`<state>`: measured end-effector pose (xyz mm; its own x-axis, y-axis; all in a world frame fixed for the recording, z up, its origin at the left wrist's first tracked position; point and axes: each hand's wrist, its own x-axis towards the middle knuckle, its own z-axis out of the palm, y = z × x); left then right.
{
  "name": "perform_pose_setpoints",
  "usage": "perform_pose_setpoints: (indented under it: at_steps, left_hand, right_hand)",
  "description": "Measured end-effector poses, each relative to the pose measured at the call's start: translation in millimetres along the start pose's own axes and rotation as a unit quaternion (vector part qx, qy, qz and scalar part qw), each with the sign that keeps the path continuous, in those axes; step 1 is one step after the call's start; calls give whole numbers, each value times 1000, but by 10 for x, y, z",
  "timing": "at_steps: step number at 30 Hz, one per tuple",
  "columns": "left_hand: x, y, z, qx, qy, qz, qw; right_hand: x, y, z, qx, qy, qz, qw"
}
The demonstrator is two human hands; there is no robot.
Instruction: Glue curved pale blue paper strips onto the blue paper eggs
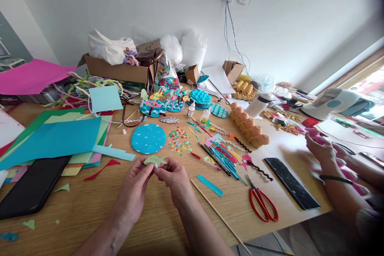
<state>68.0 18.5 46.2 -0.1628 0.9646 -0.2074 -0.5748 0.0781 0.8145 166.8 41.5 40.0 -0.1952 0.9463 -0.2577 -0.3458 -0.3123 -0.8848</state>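
Both my hands meet over the near middle of the wooden table [84, 212]. My left hand [135, 186] and my right hand [173, 176] pinch a small pale green paper fish [154, 161] between their fingertips, holding it just above the table. Beyond it lies a round blue paper disc [149, 139] with white marks. A heap of coloured paper confetti [179, 140] lies to the right of the disc. A thin wooden stick [220, 218] runs along the table by my right forearm.
Red scissors [262, 204] and a black phone [291, 183] lie to the right. A second black phone [31, 190] and stacked coloured paper sheets [54, 138] lie left. An orange egg carton [249, 125], glue bottles and cardboard boxes stand further back. Another person's hands [325, 154] work with pink material at right.
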Motion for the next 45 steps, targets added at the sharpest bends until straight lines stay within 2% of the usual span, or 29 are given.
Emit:
perform_pose_setpoints:
  at_steps: [5, 13, 23, 31, 36, 38, 40, 41, 43, 45]
  left_hand:
    - [-21, 9, 43, 7, 9, -7, 1000]
    - [-6, -16, -5, -14, 18, -21, 1000]
    - [20, -82, -61, -48, 21, -17, 998]
    - [31, -148, -80, -65, 49, -44, 996]
    - [-22, -67, -58, -53, -3, -49, 997]
    - [-41, -3, -50, -37, -39, -41, 998]
    - [-41, 59, -67, -6, -60, -23, 998]
    - [-33, 86, -91, 21, -64, -6, 998]
    - [-8, 129, -167, 100, -74, 58, 991]
    - [15, 168, -263, 205, -92, 169, 960]
  right_hand:
    - [5, 7, 4, -2, 8, 2, 1000]
    - [47, 161, 32, -43, 34, -86, 995]
    - [57, 234, 50, -150, 123, -198, 961]
    - [56, 244, 40, -201, 137, -234, 941]
    - [18, 125, 24, -249, 108, -274, 922]
    - [-25, 42, 8, -281, 90, -324, 899]
    - [-79, -47, -23, -328, 77, -388, 858]
    - [-107, -91, -45, -359, 73, -423, 828]
    - [-161, -173, -97, -424, 62, -503, 751]
    - [-205, -246, -148, -469, 46, -565, 678]
